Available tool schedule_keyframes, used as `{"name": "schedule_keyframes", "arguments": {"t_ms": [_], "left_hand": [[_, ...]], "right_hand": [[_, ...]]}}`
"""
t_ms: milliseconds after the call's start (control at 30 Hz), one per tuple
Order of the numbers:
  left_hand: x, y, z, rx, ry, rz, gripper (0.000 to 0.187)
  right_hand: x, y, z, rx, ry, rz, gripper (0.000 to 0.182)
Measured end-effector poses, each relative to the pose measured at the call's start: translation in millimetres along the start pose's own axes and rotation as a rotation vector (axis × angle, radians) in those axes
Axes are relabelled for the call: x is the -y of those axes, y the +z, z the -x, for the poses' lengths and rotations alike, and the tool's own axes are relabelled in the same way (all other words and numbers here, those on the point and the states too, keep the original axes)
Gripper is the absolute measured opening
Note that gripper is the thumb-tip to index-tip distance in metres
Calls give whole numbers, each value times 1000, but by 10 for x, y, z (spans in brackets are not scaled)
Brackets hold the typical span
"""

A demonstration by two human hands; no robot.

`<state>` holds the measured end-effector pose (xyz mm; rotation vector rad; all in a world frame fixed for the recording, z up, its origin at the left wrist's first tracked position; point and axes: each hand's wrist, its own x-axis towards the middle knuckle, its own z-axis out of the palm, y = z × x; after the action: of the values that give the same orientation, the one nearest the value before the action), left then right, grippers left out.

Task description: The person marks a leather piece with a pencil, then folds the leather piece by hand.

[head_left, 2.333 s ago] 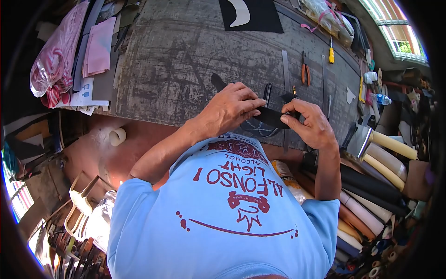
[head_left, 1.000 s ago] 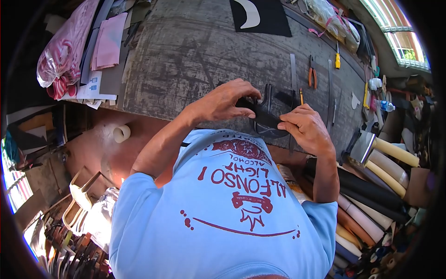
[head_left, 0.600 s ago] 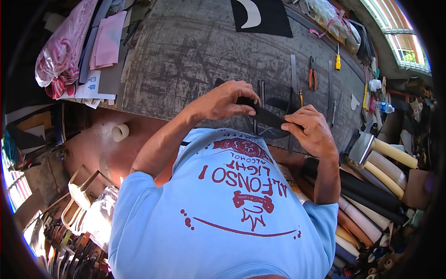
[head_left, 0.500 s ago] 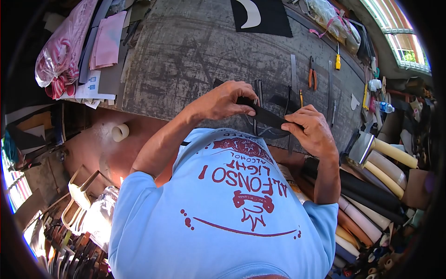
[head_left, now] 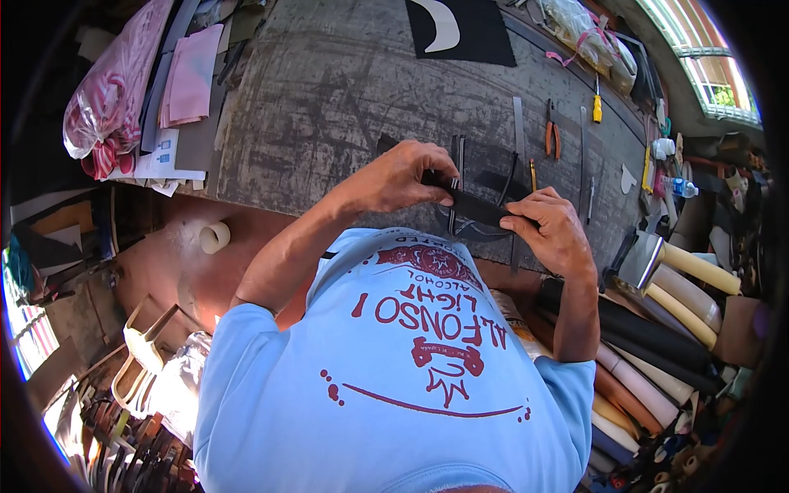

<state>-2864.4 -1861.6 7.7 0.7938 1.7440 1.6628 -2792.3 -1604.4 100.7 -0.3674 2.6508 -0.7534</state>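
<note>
A short black strip [head_left: 479,209], perhaps leather or similar sheet material, stretches between my two hands over the near edge of the worktable. My left hand [head_left: 408,174] pinches its left end between thumb and fingers. At the other end, the thumb and fingers of my right hand [head_left: 544,217] are closed on it. Under and around the strip lie thin black straps [head_left: 460,156] and other dark pieces [head_left: 493,181], hard to tell apart. A pencil-like yellow tool [head_left: 533,175] lies just beyond my right hand.
On the scuffed table [head_left: 320,99] lie orange-handled pliers [head_left: 552,138], a yellow screwdriver [head_left: 597,108], a metal ruler [head_left: 519,127] and a black sheet with a white crescent [head_left: 444,29]. Pink sheets [head_left: 191,78] lie left. Rolled materials [head_left: 657,329] stand right; a chair [head_left: 144,353] is lower left.
The strip has tilted slightly between my hands, its broad face showing a little less. Both hands keep their hold and have barely moved.
</note>
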Motion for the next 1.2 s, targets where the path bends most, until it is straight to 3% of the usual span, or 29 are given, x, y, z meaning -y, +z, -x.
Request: {"name": "schedule_keyframes", "arguments": {"t_ms": [67, 167, 300, 400, 433, 600, 700, 900, 1100, 1200], "left_hand": [[-11, 10, -17, 22, 83, -149, 17], [1, 99, -48, 20, 177, -339, 16], [73, 289, -130, -56, 331, -425, 18], [36, 350, -137, -133, 305, -616, 22], [4, 358, -124, -171, 303, -633, 25], [-138, 313, -56, -276, 286, -849, 42], [-153, 247, 37, -368, 363, -805, 35], [-33, 245, 194, -288, 249, -751, 20], [12, 20, 130, -141, 226, -488, 33], [96, -61, 109, 8, 147, -539, 41]], "right_hand": [[-42, 5, -15, 43, 38, 7, 25], [-65, 22, -61, 84, -108, 127, 33], [199, 249, -225, -64, -99, -70, 48], [136, 392, -246, -113, 42, -131, 44], [139, 437, -261, -192, -7, -148, 33], [196, 462, -242, -239, 44, -116, 17], [197, 457, -220, -266, 51, -142, 15], [190, 444, -206, -231, 80, -237, 16], [92, 390, -211, -103, 100, -395, 17], [88, 334, -201, -65, 81, -393, 17]]}}
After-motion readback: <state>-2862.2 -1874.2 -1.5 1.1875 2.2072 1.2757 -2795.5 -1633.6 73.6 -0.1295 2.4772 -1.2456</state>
